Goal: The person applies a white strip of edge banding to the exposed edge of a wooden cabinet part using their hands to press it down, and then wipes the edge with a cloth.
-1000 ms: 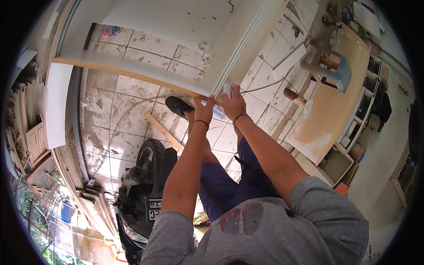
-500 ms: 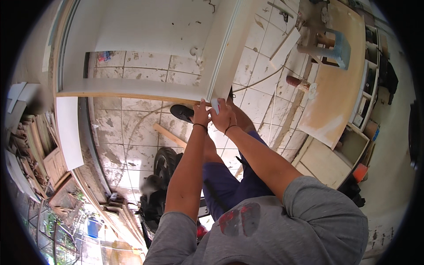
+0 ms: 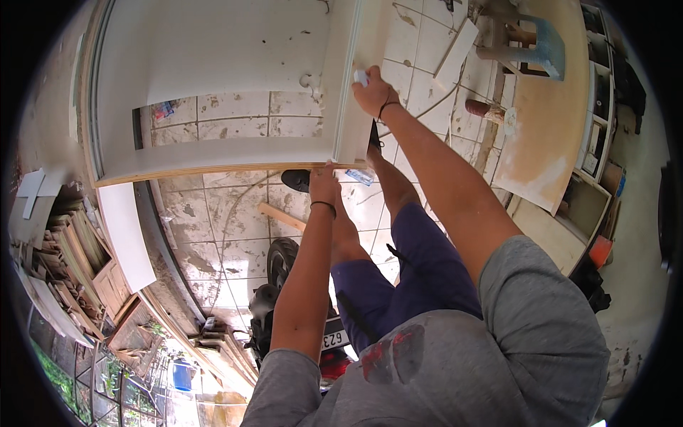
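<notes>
A white cabinet carcass [image 3: 235, 154] with a bare wooden front edge lies before me, its inside facing up. At its near right corner, my left hand [image 3: 324, 186] has its fingers curled against the edge; whatever they pinch there is too small to make out. My right hand [image 3: 375, 94] is farther along the right side panel [image 3: 346, 92], closed around a small white block [image 3: 361, 77]. That block is at the panel's long edge, where thin pale lines run lengthwise.
Below the corner, a clear plastic item [image 3: 361, 176] is near my shoes. A wooden strip [image 3: 282, 216] lies on the tiles by a motorcycle [image 3: 284, 260]. At right stand a blue-grey stool [image 3: 544, 46] and a tan board [image 3: 544, 153]. Stacked wood [image 3: 78, 242] is at left.
My right hand has moved away from the corner, up along the side panel, with the white block. My left hand remains at the corner. The view has shifted slightly.
</notes>
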The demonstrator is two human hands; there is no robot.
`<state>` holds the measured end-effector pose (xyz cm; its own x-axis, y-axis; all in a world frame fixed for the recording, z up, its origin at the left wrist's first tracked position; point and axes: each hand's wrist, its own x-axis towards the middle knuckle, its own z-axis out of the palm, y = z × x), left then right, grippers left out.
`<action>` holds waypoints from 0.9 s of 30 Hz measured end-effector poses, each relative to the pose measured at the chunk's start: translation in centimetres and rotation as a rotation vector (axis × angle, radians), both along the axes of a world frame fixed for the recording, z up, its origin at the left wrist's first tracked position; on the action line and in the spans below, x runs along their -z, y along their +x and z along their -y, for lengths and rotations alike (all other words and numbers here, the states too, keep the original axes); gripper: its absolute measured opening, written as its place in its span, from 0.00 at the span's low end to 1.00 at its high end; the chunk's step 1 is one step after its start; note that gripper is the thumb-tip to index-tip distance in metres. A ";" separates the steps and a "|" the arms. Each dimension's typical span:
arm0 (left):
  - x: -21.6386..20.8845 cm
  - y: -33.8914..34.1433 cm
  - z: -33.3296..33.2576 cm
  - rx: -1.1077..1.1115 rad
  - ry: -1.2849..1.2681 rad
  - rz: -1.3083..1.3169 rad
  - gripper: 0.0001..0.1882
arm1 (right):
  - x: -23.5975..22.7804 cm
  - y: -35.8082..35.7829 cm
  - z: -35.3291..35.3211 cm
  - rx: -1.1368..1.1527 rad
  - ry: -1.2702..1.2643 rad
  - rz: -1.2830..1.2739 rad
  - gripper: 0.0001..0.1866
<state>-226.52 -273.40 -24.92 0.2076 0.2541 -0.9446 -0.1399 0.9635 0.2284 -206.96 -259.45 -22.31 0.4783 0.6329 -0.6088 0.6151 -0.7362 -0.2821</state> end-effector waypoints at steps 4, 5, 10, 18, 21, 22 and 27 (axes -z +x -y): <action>-1.8 1.4 0.0 0.143 0.398 -0.638 0.27 | 2.6 -5.0 10.2 -0.180 -0.082 0.085 0.31; -2.1 1.3 -0.3 0.120 0.526 -0.721 0.26 | 2.0 -7.2 11.9 -0.186 -0.100 0.088 0.31; -3.2 2.6 -1.2 0.322 0.646 -0.719 0.29 | 0.2 -7.1 9.7 -0.010 -0.135 0.022 0.34; -3.1 4.8 -2.6 0.708 0.747 -0.675 0.36 | 1.3 -1.1 0.6 0.060 -0.016 0.014 0.27; -2.6 5.6 -3.5 0.779 0.709 -0.643 0.37 | 0.5 0.7 -3.0 0.071 -0.032 -0.043 0.26; -2.3 6.0 -4.0 0.799 0.679 -0.617 0.38 | 0.7 1.2 -3.8 0.059 -0.036 -0.015 0.26; -1.3 8.3 -5.4 0.813 0.629 -0.533 0.37 | 1.1 4.7 -9.1 0.021 0.001 0.020 0.27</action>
